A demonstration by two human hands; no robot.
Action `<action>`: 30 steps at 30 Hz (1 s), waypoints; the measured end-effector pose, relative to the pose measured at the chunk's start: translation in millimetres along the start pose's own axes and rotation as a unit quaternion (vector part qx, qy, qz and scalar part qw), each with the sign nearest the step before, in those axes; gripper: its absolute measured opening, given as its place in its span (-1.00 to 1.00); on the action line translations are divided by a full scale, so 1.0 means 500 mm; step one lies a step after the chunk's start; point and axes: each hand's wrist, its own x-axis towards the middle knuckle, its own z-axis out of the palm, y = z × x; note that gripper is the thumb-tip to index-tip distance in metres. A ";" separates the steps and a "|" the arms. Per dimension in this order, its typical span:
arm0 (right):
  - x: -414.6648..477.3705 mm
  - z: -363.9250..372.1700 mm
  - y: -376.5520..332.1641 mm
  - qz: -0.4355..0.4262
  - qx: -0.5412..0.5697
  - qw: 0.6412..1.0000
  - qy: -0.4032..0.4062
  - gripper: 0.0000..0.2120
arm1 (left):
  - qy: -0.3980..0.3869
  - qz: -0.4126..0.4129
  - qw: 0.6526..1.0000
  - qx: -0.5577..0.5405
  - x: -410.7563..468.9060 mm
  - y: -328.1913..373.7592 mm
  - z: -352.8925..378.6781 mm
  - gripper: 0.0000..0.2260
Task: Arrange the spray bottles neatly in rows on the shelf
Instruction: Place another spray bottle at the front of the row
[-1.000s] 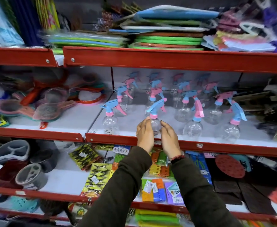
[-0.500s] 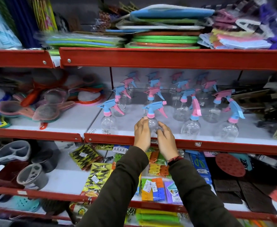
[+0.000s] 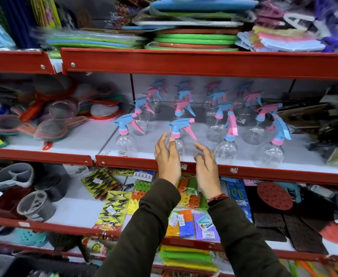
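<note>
Several clear spray bottles with pink and blue trigger heads stand in rows on the white shelf with a red front lip. The front middle bottle stands upright near the lip, its blue head pointing left. My left hand is just left of it, fingers spread, thumb close to the neck. My right hand hovers to its right, fingers loosely curled, holding nothing. Other front bottles stand at the left, at the right and at the far right.
Colourful sieves lie on the shelf section to the left. Dark packaged goods crowd the right end. The shelf above overhangs with stacked mats. Below are clip packets and grey holders.
Both hands were cupped around the front middle bottle's body. They have let go and drawn apart, the left one staying close, the right one moving off to the right.
</note>
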 end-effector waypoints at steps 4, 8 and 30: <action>-0.015 -0.057 0.021 -0.013 0.018 0.997 0.072 -0.63 | 0.024 0.039 0.999 -0.004 -0.056 0.002 0.046 -0.44; -0.008 -0.132 0.050 0.011 0.029 0.991 0.128 -0.60 | -0.017 0.036 0.999 -0.015 -0.101 0.004 0.114 -0.54; 0.038 -0.246 0.081 0.051 -0.026 0.997 -0.055 -0.52 | -0.106 -0.088 0.990 -0.004 -0.073 0.040 0.274 -0.53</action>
